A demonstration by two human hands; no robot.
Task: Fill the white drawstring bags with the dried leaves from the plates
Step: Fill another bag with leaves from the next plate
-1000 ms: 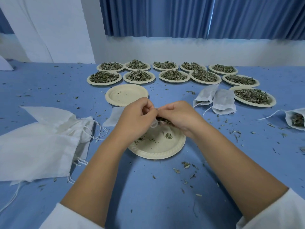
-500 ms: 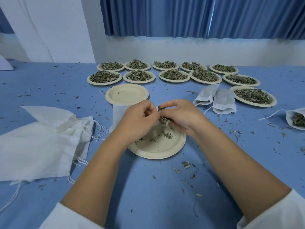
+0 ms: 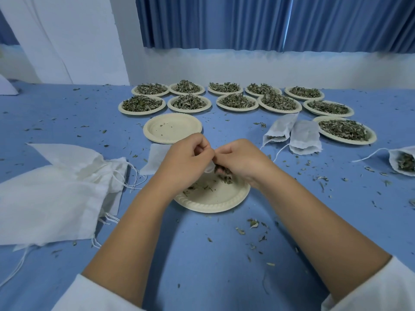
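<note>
Head view: left hand [image 3: 186,160] pinching mouth of small white fabric drawstring bag [image 3: 155,158], frame centre; right hand [image 3: 242,160] pinching clump of dried green leaves [image 3: 222,172] at bag mouth, above near-empty round beige paper plate [image 3: 202,206]; leaf-filled plates [image 3: 142,113] across upper centre.

The right hand [image 3: 242,159] has turned its fingers down since half a second ago. The leaves [image 3: 222,172] it pinched up at the mouth of the bag [image 3: 155,158] now sit lower, under its fingertips, just above the plate [image 3: 213,203]. The bag's free end has slanted back leftward.
</note>
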